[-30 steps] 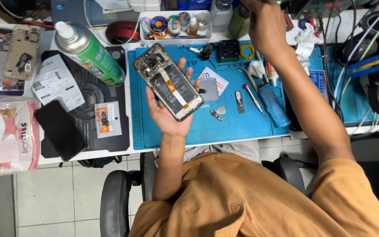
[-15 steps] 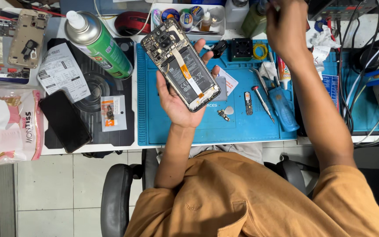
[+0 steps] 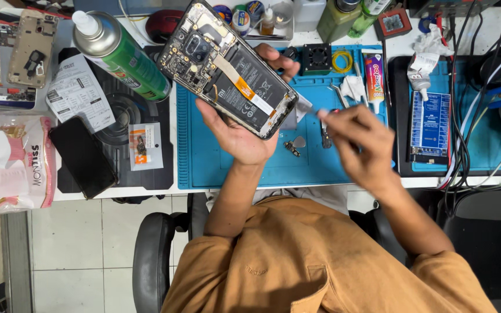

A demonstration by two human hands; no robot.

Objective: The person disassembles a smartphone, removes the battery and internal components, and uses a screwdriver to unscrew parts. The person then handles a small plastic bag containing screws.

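Note:
My left hand point(image 3: 240, 130) holds an opened phone point(image 3: 227, 68) with its back cover off, so the black battery, the orange flex strip and the circuit board show. It is raised above the blue work mat point(image 3: 273, 165). My right hand point(image 3: 359, 144) is blurred, just right of the phone. Its fingers pinch a thin metal tool point(image 3: 311, 110) whose tip points at the phone's lower right corner. Small metal parts point(image 3: 293, 146) lie on the mat below the phone.
A green spray can point(image 3: 124, 53) lies left of the mat over a black mat point(image 3: 117, 116) with a dark phone point(image 3: 82, 156) and a small packet point(image 3: 144, 146). Glue tube point(image 3: 374, 72), tweezers, bottles and cables lie at the back and right. Another phone frame point(image 3: 18, 55) sits far left.
My right hand came down from the back of the bench to beside the phone, now with a thin tool. The left hand has lifted the phone closer to the camera.

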